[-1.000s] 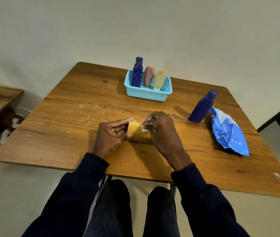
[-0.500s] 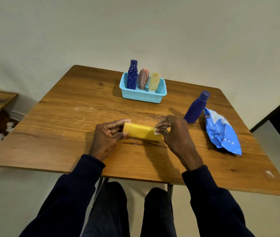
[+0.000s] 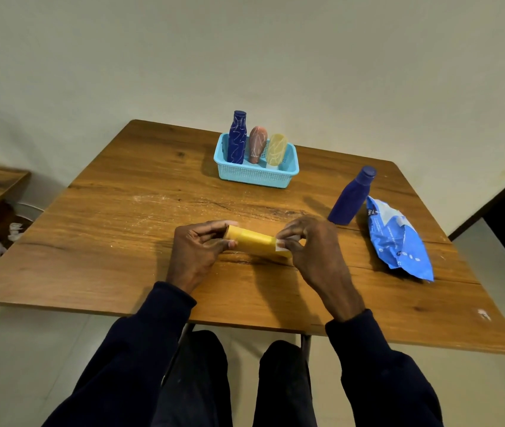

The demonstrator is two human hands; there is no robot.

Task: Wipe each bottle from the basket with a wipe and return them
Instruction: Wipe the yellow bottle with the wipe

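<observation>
on the brown wooden bench [image 3: 115, 211], well in front of the light blue perforated plastic basket [image 3: 257, 177] on the person's side, the left hand [image 3: 194, 252] reaches out of a dark sleeve, its fingers [image 3: 211, 227] and thumb curled round the left end of a plain yellow cylindrical bottle [image 3: 252, 240]. that bottle lies on its side, nearly level, straight in front of the basket and out of it. inside the basket stand a dark blue bottle with pale squiggles [image 3: 236, 140], a brownish-pink bottle [image 3: 257, 144] and a pale yellow patterned bottle [image 3: 276, 149], the last two leaning. the right hand [image 3: 317, 252] arches over the yellow bottle's right end, fingers [image 3: 291, 232] bent, pinching a small white wipe [image 3: 280, 246] against it. right of the basket and nearer the person stands a plain dark blue bottle [image 3: 349, 198], and just beyond it lies a crumpled blue wipes packet [image 3: 399, 241].
</observation>
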